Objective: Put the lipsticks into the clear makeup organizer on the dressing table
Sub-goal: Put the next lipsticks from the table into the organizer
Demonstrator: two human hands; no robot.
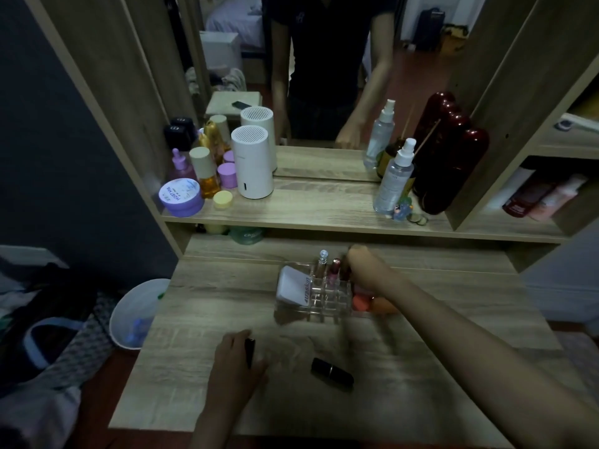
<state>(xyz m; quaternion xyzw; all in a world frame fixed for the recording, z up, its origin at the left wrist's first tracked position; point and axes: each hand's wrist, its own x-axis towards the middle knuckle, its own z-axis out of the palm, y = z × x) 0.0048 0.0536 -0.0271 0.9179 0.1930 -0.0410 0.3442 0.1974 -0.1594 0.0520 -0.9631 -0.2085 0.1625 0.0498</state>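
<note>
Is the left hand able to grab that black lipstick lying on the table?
Probably yes. The black lipstick lies on bare table just right of the left hand, nothing between them, though that hand already holds a dark tube.

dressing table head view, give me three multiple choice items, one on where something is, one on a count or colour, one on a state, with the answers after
1. Where does the loose dark lipstick lie?
A. on the table in front of the clear organizer
B. on the upper shelf
C. in the white bin

2. How many tall white cylinders stand on the shelf itself, mirror image aside?
A. three
B. one
C. none

3. What is the left hand doing?
A. resting flat and empty
B. lifting the organizer
C. closing on a dark tube at the table

Answers: 1 A, it lies on its side between the organizer and the near edge. 2 B, the second one is only its reflection. 3 C, the fingers curl around the tube, while the right hand reaches to the organizer's back slots.
</note>
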